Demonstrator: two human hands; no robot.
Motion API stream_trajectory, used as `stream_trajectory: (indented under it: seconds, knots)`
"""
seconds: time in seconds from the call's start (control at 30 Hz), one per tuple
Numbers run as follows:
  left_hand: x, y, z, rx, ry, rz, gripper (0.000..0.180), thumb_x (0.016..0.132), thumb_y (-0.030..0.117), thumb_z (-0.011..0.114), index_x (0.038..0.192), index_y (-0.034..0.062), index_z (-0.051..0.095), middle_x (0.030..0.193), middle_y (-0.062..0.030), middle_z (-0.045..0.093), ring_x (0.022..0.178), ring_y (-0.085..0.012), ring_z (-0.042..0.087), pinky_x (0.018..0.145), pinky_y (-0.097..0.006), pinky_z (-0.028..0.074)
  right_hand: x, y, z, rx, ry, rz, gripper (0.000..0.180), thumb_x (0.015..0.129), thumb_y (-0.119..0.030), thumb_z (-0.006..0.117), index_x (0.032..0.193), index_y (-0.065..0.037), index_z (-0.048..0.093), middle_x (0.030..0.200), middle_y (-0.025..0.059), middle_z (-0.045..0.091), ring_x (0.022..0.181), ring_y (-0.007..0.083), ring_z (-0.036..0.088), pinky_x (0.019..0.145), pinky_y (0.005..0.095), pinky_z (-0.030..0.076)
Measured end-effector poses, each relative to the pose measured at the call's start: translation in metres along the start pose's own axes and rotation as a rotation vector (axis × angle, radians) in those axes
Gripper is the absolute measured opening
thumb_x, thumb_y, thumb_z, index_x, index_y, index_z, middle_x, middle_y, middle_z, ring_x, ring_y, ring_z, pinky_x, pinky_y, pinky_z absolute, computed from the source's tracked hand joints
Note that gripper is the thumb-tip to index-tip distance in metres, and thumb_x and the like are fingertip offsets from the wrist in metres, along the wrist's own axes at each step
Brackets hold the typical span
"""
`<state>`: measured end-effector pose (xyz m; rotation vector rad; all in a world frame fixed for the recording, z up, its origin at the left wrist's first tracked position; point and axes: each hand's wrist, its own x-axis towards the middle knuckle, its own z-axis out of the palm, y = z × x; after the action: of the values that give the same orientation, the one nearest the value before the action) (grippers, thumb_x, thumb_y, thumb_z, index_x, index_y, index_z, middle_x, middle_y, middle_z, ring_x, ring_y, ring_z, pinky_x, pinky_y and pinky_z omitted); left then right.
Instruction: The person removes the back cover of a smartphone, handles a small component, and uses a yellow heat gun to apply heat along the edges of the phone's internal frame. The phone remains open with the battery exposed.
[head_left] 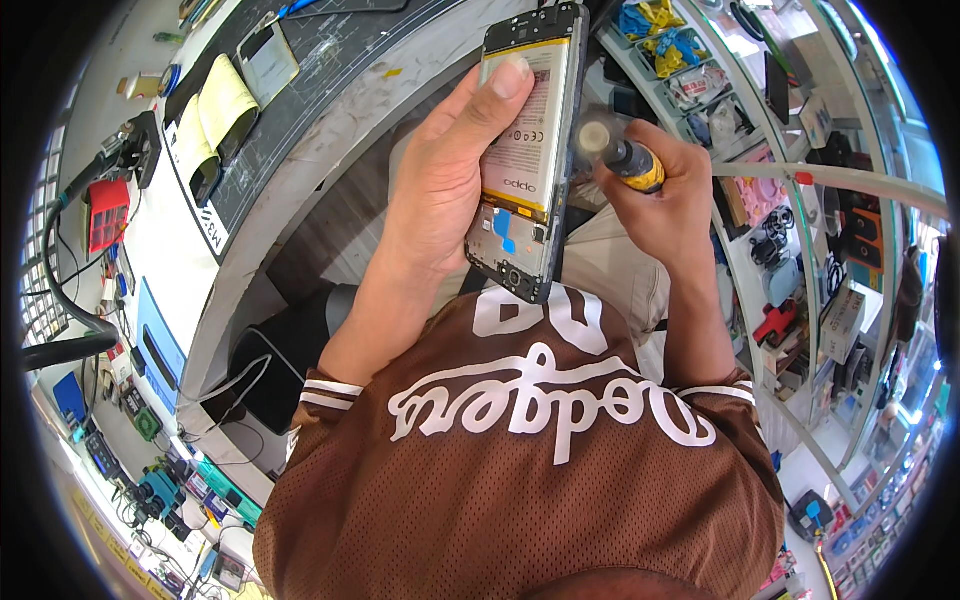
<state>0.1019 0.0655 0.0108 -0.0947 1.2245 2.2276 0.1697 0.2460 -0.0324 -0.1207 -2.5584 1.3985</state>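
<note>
An opened smartphone (510, 245) is tilted upright in front of my chest, its back cover off. Its large pale battery (515, 160) shows between the dark upper board and the grey lower section, which has a blue patch. My left hand (440, 175) grips the phone from its left side, with the thumb pressed on the battery's upper part. Closed around a yellow-and-black handled tool (640, 168), my right hand (670, 190) is beside the phone's right edge. The tool's round pale end is blurred and close to that edge; whether they touch, I cannot tell.
To the left, a white workbench carries a dark mat (290, 90), yellow sheets (222, 105), a red case (107, 215) and a blue flat panel (160, 335). Glass shelves (850, 178) with small goods line the right. A pale cable (265, 350) hangs beside the bench.
</note>
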Motion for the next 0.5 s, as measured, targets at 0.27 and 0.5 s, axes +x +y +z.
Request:
stream_trajectory:
  seconds: [0.27,0.5]
  knots:
    - [0.0007,-0.0036,-0.0008,0.026,-0.029,0.006,0.046,0.104,0.048,0.061,0.102,0.0031,0.068,0.078,-0.004,0.066,0.057,-0.0085,0.057,0.047,-0.023,0.045,-0.0001,-0.0005,-0.001,0.011,0.033,0.026,0.018,0.075,-0.011,0.08,0.079,-0.002,0.064,0.061,0.0083,0.055,0.053,0.0158,0.049,0.054,0.0302,0.043]
    - [0.0002,-0.0054,0.0012,0.103,-0.052,0.0,0.049,0.104,0.051,0.059,0.104,0.0025,0.068,0.077,-0.0043,0.064,0.059,-0.0089,0.058,0.051,-0.023,0.047,0.003,0.0039,-0.0024,-0.001,0.041,0.033,0.018,0.075,-0.011,0.079,0.079,-0.002,0.064,0.06,0.0075,0.055,0.053,0.0158,0.047,0.054,0.03,0.043]
